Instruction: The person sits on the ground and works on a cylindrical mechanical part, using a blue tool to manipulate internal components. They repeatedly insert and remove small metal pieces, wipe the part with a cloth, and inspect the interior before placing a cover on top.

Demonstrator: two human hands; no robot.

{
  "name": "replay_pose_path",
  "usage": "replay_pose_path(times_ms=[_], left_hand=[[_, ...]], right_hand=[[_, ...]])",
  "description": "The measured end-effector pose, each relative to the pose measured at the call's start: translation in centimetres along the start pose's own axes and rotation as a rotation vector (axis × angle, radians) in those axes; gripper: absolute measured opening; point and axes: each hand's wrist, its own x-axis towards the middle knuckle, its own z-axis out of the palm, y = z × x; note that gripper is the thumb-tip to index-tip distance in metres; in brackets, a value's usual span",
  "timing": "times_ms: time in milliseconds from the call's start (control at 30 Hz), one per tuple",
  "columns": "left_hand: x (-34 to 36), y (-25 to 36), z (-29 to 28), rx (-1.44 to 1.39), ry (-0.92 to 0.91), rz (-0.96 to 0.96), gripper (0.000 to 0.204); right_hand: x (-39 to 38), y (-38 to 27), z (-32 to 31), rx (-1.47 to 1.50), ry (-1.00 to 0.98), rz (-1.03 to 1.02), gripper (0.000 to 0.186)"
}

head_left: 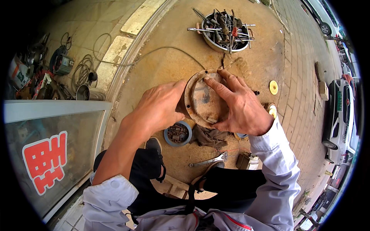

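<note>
"Flange (206,99), rusty, round: where is it?"

"Mid-view, between both hands, over the brown floor (162,34). Can't tell if anything props it from below."

"Left hand (158,106)?"

"Partly open, fingers and thumb curved round the left rim, has hold of it."

"Right hand (246,106)?"

"Spread wide: thumb on the near edge, one fingertip on the face, others at the far edge. Also has hold."

"Stuff around?"

"Pan (213,46) heaped with tools, beyond the flange. Bowl (177,144) of small metal parts, nearer the person, lower left of it. Rag (211,138) just beside the bowl. Metal tool (208,161) near a shoe (217,164). Yellow disc (273,87) off right."
</note>
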Motion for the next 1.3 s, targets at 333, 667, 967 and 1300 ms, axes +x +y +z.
replay_pose_path(times_ms=[333,667,967,1300], left_hand=[[1.2,0.0,0.2,-0.018,0.016,0.01,0.085],[0.8,0.2,0.3,-0.019,0.103,0.099,0.094],[0.6,0.4,0.0,-0.017,0.094,0.084,0.091],[0.7,0.6,-0.2,0.008,0.055,0.042,0.09]], right_hand=[[-0.2,0.0,0.0,-0.007,0.014,0.041,0.104],[-0.3,0.0,-0.1,0.018,0.006,0.049,0.105],[-0.3,-0.1,0.2,0.022,0.026,0.06,0.105],[-0.1,0.5,0.1,0.083,0.017,0.033,0.105]])
